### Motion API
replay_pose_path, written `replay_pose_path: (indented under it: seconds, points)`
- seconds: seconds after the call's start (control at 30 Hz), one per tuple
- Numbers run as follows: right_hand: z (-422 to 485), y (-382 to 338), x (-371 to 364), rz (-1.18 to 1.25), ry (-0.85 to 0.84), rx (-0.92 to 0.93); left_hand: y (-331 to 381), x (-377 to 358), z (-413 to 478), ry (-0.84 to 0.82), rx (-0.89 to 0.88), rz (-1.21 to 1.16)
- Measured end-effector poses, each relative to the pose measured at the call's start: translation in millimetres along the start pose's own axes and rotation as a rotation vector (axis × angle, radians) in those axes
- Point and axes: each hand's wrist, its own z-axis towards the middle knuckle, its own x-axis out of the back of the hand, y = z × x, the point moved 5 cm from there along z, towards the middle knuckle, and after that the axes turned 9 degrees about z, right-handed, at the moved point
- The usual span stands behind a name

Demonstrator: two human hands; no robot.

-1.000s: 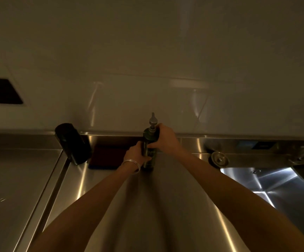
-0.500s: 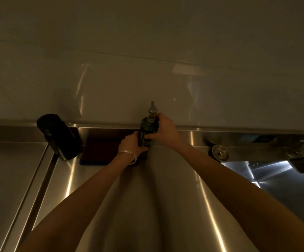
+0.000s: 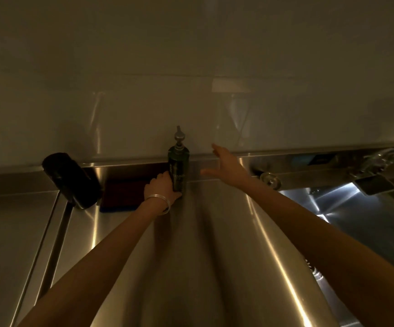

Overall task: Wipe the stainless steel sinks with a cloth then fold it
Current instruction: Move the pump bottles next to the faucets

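While upright at the far backsplash (image 3: 96, 168), pump bottle (image 3: 178, 168) gripped low by left hand (image 3: 160, 188), likely clearing counter (image 3: 203, 232) for wiping; right hand (image 3: 226, 165) spread wide, empty, alongside.

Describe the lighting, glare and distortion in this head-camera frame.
Head view: dim and warm-toned; brightest glare sits inside the sink at right; streaky highlights run along the steel counter; the pump bottle in the left hand and the black cylinder are near silhouettes, label unreadable; the wide-angle lens bows the counter's edges.
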Motion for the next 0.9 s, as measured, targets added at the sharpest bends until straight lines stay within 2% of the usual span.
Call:
replay_pose_path:
  seconds: [0.13,0.2,0.33,0.5,0.63,0.73,0.9]
  points:
    - [-55,32,59,-0.139,0.101,-0.016,31,2,-37,-0.053,0.076,0.072]
    - [-87,51,88,-0.166,0.170,-0.052,56,1,-48,-0.078,0.045,0.083]
    - [-152,78,141,-0.224,0.258,-0.162,140,6,-68,-0.076,-0.306,0.156]
    - [-251,103,208,-0.346,0.348,-0.210,279,27,-117,0.162,-0.699,0.207]
    - [-328,115,264,-0.547,0.439,-0.253,364,7,-151,0.186,-0.837,0.404]
    - [-389,141,300,-0.572,0.467,-0.359,426,-7,-192,0.217,-0.951,0.460]
    - [-483,188,344,-0.640,0.501,-0.471,517,-46,-262,0.223,-1.028,0.486]
